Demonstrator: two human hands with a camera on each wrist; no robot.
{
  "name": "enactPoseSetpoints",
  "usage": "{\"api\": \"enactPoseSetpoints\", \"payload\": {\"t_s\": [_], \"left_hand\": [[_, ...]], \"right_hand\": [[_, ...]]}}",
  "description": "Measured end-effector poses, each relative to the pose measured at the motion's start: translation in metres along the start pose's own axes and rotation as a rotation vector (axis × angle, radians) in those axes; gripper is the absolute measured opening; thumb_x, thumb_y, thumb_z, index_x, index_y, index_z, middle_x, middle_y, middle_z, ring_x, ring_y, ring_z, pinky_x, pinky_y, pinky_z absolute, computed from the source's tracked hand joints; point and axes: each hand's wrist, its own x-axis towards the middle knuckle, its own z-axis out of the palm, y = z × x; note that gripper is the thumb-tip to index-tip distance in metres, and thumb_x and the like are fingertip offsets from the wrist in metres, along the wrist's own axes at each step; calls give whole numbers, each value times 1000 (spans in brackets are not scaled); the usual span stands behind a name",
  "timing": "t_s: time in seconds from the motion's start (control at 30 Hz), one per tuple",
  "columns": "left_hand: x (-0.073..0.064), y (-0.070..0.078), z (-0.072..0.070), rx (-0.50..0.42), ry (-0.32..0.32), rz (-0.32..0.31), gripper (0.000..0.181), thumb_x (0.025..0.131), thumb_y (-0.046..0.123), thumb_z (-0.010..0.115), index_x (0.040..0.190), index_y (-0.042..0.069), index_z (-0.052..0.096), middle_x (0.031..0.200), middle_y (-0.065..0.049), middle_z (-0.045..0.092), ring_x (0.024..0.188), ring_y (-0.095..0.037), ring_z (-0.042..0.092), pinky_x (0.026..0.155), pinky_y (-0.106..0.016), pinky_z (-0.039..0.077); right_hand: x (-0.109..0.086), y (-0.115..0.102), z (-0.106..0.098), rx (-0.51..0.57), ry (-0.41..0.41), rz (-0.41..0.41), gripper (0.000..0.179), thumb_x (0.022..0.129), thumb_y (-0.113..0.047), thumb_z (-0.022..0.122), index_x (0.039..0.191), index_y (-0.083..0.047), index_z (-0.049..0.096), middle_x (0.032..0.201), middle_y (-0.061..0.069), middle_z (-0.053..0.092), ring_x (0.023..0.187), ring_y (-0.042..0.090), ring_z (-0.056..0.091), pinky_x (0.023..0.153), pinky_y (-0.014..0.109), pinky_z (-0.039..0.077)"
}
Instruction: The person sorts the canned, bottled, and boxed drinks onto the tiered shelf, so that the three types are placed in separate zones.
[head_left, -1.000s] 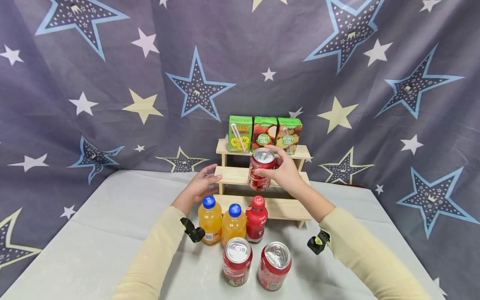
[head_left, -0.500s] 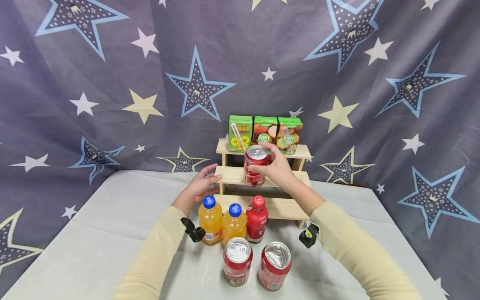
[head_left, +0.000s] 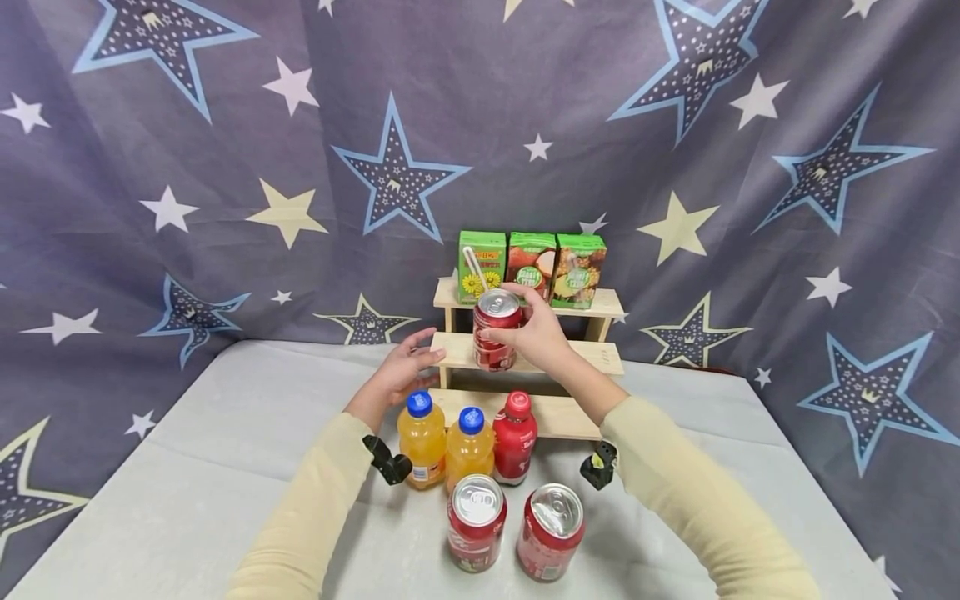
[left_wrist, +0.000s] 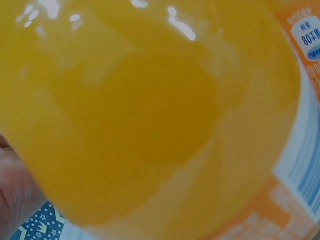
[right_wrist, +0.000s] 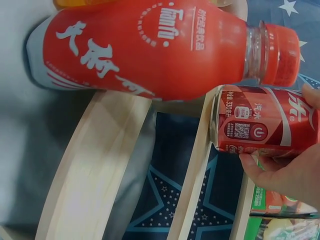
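Note:
My right hand grips a red soda can by its side, thumb in front and fingers behind. The can is upright over the left part of the middle plank of a wooden tiered stand. In the right wrist view, the can's base is close to the plank's edge; whether it rests there I cannot tell. My left hand is at the left end of the middle plank, fingers extended and thumb against the plank's end. An orange drink bottle fills the left wrist view.
Two blue-capped orange drink bottles and a red bottle stand before the stand. Nearer still are two red soda cans. Three green-topped drink cartons line the top plank. A starry cloth hangs behind.
My right hand has carried the soda can leftward and slightly back along the middle plank. My left hand has stayed in place.

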Motion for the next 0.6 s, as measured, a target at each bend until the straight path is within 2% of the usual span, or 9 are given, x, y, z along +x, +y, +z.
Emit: {"api": "enactPoseSetpoints", "payload": {"t_s": [0.3,0.6], "left_hand": [[1,-1,0,-28,-2,-7,63,93,12,56,148,19,25,147,-20,31,128,-39,41,107,-53,36],[1,-1,0,-16,-9,-17,65,93,14,57,149,19,23,149,-20,28,129,-39,40,107,-54,35]], "right_hand": [[7,2,7,14,4,5,72,75,-11,78,136,-21,40,130,10,54,121,24,52,101,41,45],[13,0,14,43,28,33,71,77,-13,77,136,-20,38,128,11,54,119,25,53,100,42,46]]}}
